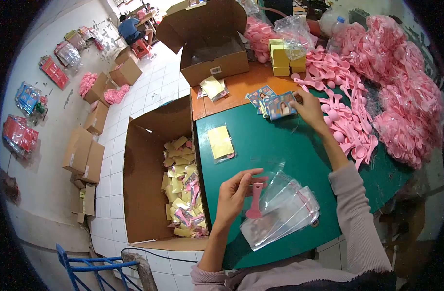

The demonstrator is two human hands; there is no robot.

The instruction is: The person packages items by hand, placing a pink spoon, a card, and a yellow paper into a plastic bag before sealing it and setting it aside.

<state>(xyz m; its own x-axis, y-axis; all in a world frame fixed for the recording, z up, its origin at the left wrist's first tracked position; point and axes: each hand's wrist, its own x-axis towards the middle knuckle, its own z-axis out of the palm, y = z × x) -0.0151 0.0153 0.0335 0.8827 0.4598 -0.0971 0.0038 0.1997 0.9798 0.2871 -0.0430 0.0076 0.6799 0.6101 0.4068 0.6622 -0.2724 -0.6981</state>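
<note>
My left hand (234, 194) is at the front of the green table, fingers bent together around the handle end of a pink scoop (255, 206). The scoop hangs bowl-down over a fanned stack of clear plastic bags (285, 213). Farther back, my right hand (306, 107) pinches the edge of a printed picture card (281, 107). More such cards (260, 96) lie beside and under it. To the left, a packed clear bag with a yellow card (221, 142) rests on the table, pink showing at its lower edge.
A deep cardboard box (134, 194) holding many filled packets stands left of the table. Loose pink scoops (348, 116) are heaped at right, beside large bagged bundles (406, 106). Yellow card stacks (280, 60) and an open carton (214, 68) sit behind. A person (129, 29) sits far back.
</note>
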